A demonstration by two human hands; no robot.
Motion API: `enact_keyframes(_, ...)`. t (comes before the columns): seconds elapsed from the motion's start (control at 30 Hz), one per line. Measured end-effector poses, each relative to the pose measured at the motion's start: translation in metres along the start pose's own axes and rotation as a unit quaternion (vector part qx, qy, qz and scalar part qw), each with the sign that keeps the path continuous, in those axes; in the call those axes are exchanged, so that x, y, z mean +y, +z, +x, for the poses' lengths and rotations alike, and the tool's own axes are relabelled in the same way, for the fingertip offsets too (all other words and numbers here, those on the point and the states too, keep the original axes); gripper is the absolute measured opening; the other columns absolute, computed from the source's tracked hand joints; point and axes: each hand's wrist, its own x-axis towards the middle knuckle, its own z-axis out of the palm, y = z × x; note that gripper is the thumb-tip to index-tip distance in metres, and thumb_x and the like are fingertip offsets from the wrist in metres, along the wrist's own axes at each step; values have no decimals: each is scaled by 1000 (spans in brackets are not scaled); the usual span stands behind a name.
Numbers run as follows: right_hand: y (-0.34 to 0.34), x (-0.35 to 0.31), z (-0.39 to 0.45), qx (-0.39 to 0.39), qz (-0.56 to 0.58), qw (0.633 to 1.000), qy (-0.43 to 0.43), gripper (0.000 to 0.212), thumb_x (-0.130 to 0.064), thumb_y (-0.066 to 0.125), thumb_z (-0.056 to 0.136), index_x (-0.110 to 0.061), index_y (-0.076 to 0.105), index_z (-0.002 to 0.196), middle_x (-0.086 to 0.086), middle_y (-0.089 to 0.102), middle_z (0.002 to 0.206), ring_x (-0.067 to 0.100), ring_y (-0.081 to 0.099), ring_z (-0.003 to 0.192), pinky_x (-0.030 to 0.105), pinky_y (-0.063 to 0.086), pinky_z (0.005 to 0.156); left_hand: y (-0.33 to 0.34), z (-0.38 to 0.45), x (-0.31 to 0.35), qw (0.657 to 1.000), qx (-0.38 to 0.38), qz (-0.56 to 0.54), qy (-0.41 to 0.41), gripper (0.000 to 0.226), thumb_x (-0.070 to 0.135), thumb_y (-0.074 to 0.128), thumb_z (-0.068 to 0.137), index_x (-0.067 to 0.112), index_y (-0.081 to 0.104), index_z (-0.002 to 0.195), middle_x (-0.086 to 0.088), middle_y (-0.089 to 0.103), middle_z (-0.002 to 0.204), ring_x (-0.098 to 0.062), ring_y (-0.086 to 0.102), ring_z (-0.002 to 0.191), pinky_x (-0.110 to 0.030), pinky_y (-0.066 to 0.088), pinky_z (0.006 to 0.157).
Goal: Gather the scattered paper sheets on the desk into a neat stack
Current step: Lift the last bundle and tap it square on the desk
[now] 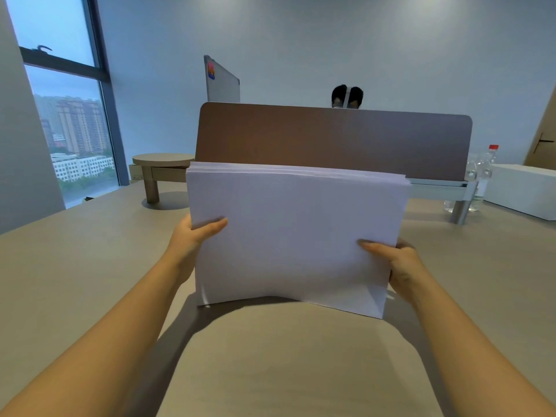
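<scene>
Both hands held the paper stack (296, 236) upright over the table (60, 266), its lower edge seemingly resting on the tabletop. The left hand (192, 239) gripped the stack's left edge, thumb across the front sheet; the right hand (397, 260) gripped the right edge likewise. A brown divider (331, 136) stood behind, with bottles (481, 173) at far right.
</scene>
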Motion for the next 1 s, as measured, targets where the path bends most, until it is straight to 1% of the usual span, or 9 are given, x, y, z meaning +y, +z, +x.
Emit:
enact_keyframes(0.13, 3, -2, -6, 1, -78, 996, -41, 25, 4, 71, 72, -9, 63, 92, 2, 65, 84, 17, 61, 74, 26, 51, 64, 4, 3, -3, 999, 35, -2, -3, 23, 12, 55, 89, 15, 48, 111, 1, 56, 91, -17, 56, 83, -31, 49, 68)
enact_keyframes(0.27, 13, -1, -6, 50, -65, 993, -85, 25, -4, 75, 72, -10, 62, 93, 2, 64, 87, 19, 60, 74, 18, 52, 57, 11, 4, -3, 996, 91, 12, 13, 19, 12, 58, 88, 13, 52, 105, -1, 57, 92, -21, 56, 84, -37, 47, 77)
enact_keyframes(0.33, 17, -6, -2, 72, -55, 992, -85, 25, -10, 75, 73, -11, 62, 94, 5, 63, 95, 27, 58, 84, 27, 50, 71, 14, 6, 6, 995, 100, 4, 28, 18, 13, 59, 88, 13, 53, 105, 1, 58, 89, -21, 56, 83, -34, 48, 73)
enact_keyframes(0.43, 15, -20, 3, 68, -24, 995, -68, 17, -13, 73, 75, -13, 63, 89, 7, 64, 96, 31, 58, 90, 36, 49, 79, 6, 17, 19, 998, 45, -20, 31, 23, 17, 60, 87, 15, 52, 109, 1, 59, 91, -19, 59, 84, -34, 51, 72)
enact_keyframes(0.57, 1, -27, 1, -13, 11, 1000, -26, 11, -8, 64, 80, -18, 63, 82, -2, 71, 74, 20, 66, 70, 27, 57, 60, -5, 21, 17, 998, -68, 16, 2, 42, 35, 60, 70, 26, 54, 110, -1, 63, 105, -23, 62, 99, -34, 54, 73)
enact_keyframes(0.67, -5, -22, -2, -48, -29, 998, -4, 14, -4, 63, 81, -18, 64, 84, 4, 68, 86, 24, 63, 78, 39, 52, 78, -1, 21, 6, 998, -59, 7, -1, 35, 33, 60, 65, 32, 54, 100, 1, 61, 100, -21, 61, 94, -33, 53, 70)
enact_keyframes(0.83, 3, -17, -4, 26, -50, 998, -40, 20, -4, 71, 75, -14, 62, 89, 4, 65, 89, 28, 59, 86, 36, 51, 77, 5, 16, 4, 1000, -16, 6, 3, 35, 22, 68, 72, 25, 53, 103, 2, 59, 95, -19, 58, 89, -37, 51, 75)
enact_keyframes(0.9, 9, -15, -7, 84, -55, 993, -63, 27, -6, 73, 75, -10, 57, 97, 6, 62, 93, 27, 56, 87, 34, 47, 76, 10, 12, 4, 1000, 21, 12, 10, 26, 14, 62, 85, 19, 50, 108, 2, 58, 93, -18, 57, 86, -42, 48, 83)
enact_keyframes(1.0, 17, -14, -11, 131, -71, 984, -97, 33, -8, 72, 77, -4, 57, 106, 6, 56, 96, 22, 53, 85, 31, 43, 77, 18, 6, 6, 996, 56, 46, 45, 21, 12, 56, 89, 19, 50, 108, -1, 57, 96, -14, 55, 84, -40, 46, 82)
